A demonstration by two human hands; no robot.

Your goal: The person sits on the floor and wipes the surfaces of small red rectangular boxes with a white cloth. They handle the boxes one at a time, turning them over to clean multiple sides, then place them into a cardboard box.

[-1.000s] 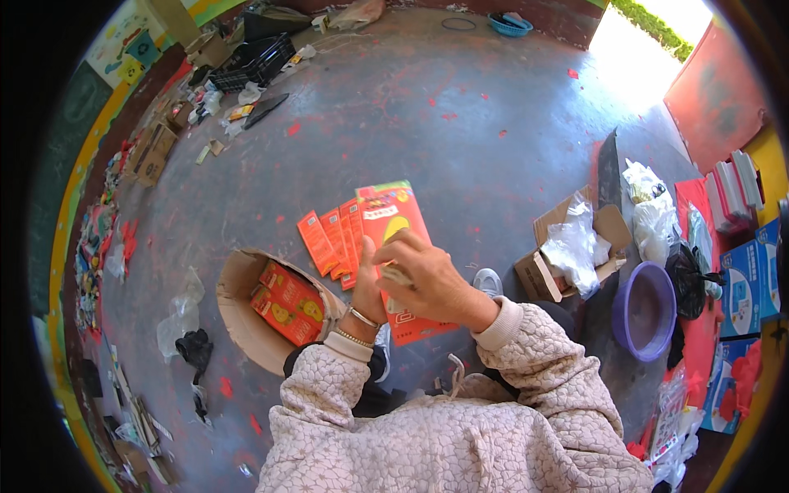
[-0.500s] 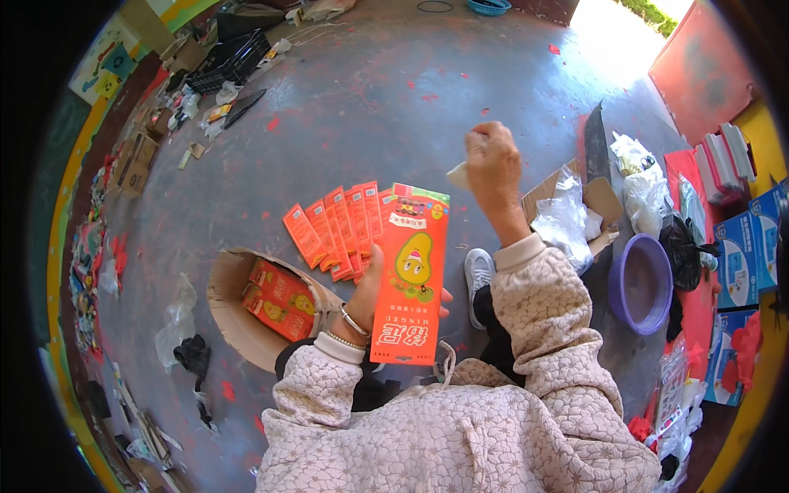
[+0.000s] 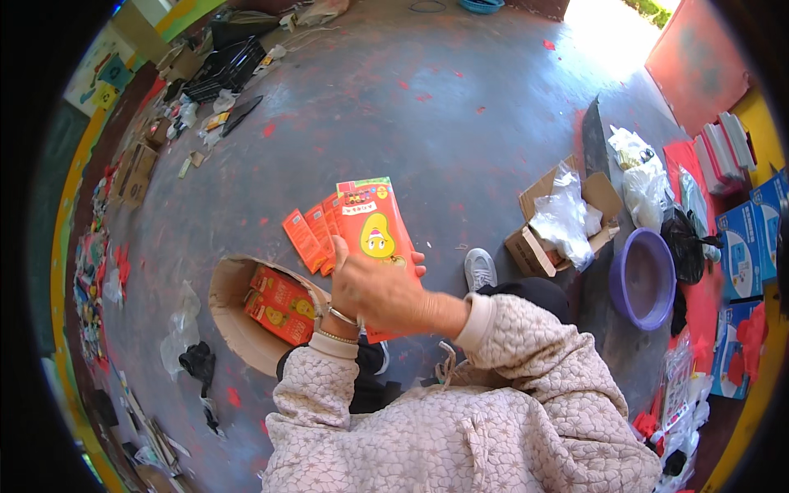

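Note:
I hold a flat orange packet [image 3: 374, 222] with a yellow pear-shaped cartoon on it upright in front of me. My left hand [image 3: 341, 281], bracelets on its wrist, grips the packet's lower edge, thumb on the front and fingertips showing at the right side. My right hand [image 3: 403, 300] lies across the packet's lower part and partly over my left hand. Behind the packet a fanned row of similar orange packets [image 3: 306, 237] lies on the grey floor. An open cardboard box [image 3: 228, 316] at my left knee holds more orange packets [image 3: 279, 306].
To my right are a torn carton with clear plastic bags [image 3: 559, 226], a purple basin [image 3: 645, 279] and blue boxes [image 3: 748, 238]. My white shoe [image 3: 479, 267] points forward. Scraps and a black crate [image 3: 222, 66] line the left wall.
My right hand, stretched out to the right half a second ago, has come back onto the packet. The packet has shifted up and left and leans more.

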